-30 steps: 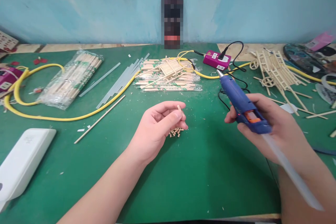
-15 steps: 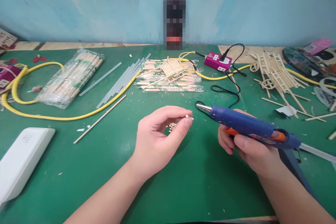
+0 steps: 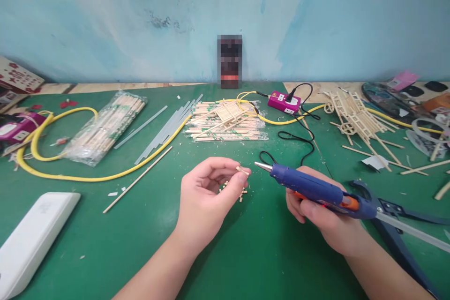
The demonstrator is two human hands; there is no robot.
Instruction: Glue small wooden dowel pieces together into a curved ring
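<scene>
Between the thumb and fingertips of my left hand is a small piece of wooden stick, pinched near the middle of the view. Beneath that hand, partly hidden by it, lies a little heap of short cut wooden bits. My right hand is wrapped round a blue glue gun with an orange trigger. Its metal nozzle points left, a short way from the wooden piece and apart from it. A clear glue stick sticks out of the gun's back end.
Bagged chopsticks lie at left; more packs sit at the back under a small stick frame. Loose glue sticks, a yellow cable, a purple socket, a wooden stick model and a white case surround the hands.
The camera view has tilted up, so the table things sit lower in the picture. The wooden piece has turned slightly in my left fingers. The glue gun remains in my right hand.
</scene>
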